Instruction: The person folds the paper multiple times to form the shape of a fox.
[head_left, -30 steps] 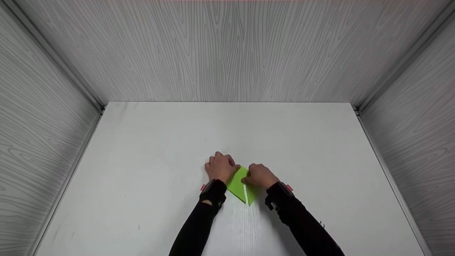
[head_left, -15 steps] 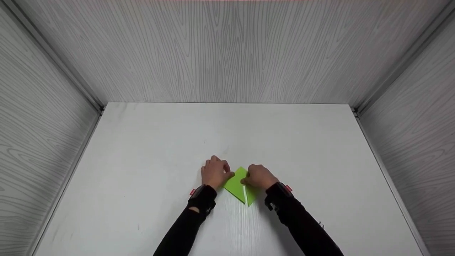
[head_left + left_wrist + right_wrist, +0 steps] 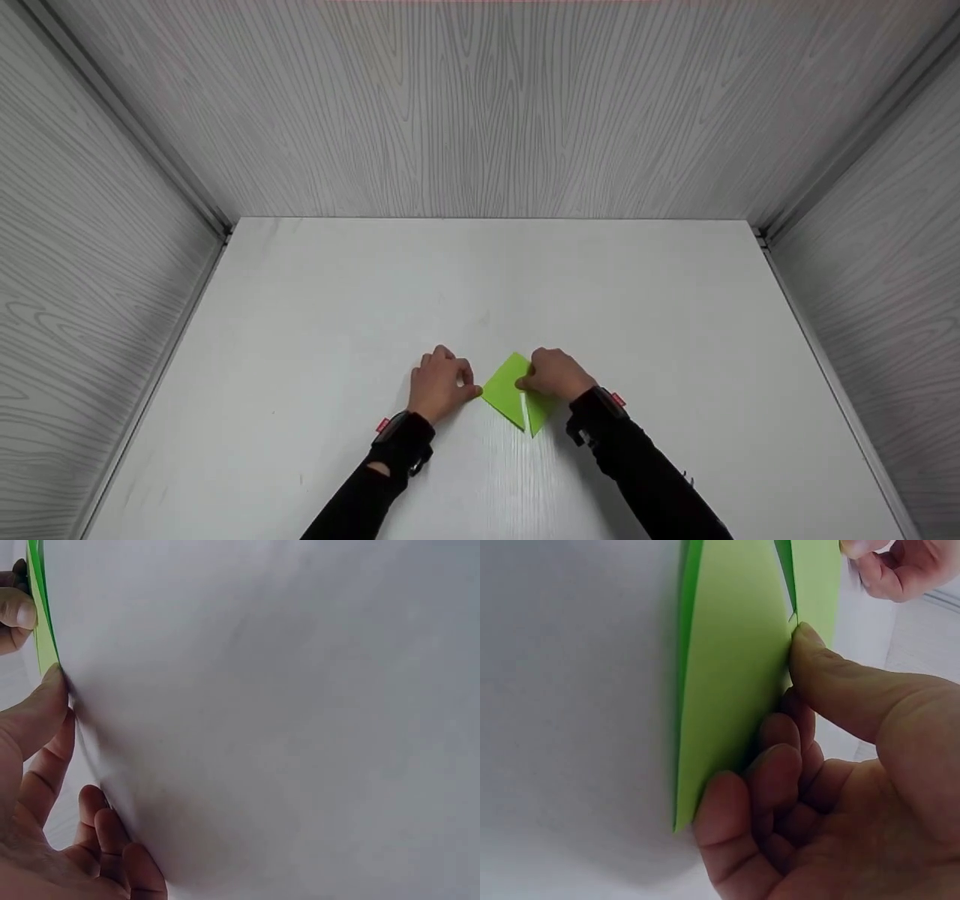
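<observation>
A folded sheet of green paper (image 3: pixel 506 390) lies on the white table, a narrow gap running up from its near edge between two flaps. At its left corner, my left hand (image 3: pixel 439 386) has thumb and index finger together on the tip; the left wrist view shows the thumb (image 3: pixel 45 701) right at that tip. My right hand (image 3: pixel 559 373) pinches the paper near the top of the gap. In the right wrist view its thumb (image 3: pixel 832 675) presses at the fold, with the other fingers curled against the right flap (image 3: pixel 731 667).
White table (image 3: pixel 337 300) surrounds the paper. Grey wood-grain panels rise at the back (image 3: pixel 480 112), left and right. Black sleeves and wrist straps cover both forearms.
My left hand has slid left and toward me along the paper's edge, down to its left corner. The right hand keeps its hold in nearly the same place.
</observation>
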Available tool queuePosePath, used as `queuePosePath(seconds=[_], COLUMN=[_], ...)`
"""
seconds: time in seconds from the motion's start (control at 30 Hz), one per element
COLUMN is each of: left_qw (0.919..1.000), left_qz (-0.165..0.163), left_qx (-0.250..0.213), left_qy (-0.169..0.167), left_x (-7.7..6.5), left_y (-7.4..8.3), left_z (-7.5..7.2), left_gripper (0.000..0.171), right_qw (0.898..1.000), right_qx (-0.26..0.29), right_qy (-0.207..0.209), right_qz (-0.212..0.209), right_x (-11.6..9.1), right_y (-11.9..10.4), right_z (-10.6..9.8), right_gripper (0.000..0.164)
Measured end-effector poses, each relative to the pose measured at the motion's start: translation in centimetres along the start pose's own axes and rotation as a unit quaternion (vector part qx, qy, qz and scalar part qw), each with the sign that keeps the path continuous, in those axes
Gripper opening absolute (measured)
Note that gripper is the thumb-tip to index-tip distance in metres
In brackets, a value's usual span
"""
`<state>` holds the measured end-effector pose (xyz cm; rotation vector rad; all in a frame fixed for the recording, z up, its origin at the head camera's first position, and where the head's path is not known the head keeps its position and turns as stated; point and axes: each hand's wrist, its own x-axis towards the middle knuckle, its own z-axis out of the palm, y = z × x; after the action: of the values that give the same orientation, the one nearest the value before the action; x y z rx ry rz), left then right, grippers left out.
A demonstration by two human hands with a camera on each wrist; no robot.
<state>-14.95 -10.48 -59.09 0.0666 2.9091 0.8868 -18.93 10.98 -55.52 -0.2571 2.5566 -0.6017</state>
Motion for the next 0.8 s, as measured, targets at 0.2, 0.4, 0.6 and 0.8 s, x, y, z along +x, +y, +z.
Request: queuePosePath(seconds=[0.2, 0.4, 0.6, 0.8], left_qw=[0.9998, 0.9991, 0.9988, 0.9988], left_qz=[-0.003, -0.009, -0.01, -0.004], left_qx=[-0.021, -0.031, -0.025, -0.02], left_qy=[0.0, 0.029, 0.04, 0.044], left_x=[-0.1, -0.6, -0.5, -0.6], left_y=[0.6, 0.8, 0.6, 0.7], left_z=[0.2, 1.2, 1.6, 1.4], left_gripper=[0.01, 0.016, 0.023, 0.025], right_qw=[1.0, 0.999, 0.997, 0.993], right_qx=[0.008, 0.004, 0.011, 0.063], right_qy=[0.009, 0.028, 0.057, 0.079], right_qz=[-0.012, -0.018, -0.047, -0.057], right_x=[-0.1, 0.0, -0.2, -0.3], right_y=[0.2, 0.7, 1.4, 2.6], right_z=[0.2, 0.6, 1.1, 1.0], right_gripper=[0.032, 0.03, 0.027, 0.017])
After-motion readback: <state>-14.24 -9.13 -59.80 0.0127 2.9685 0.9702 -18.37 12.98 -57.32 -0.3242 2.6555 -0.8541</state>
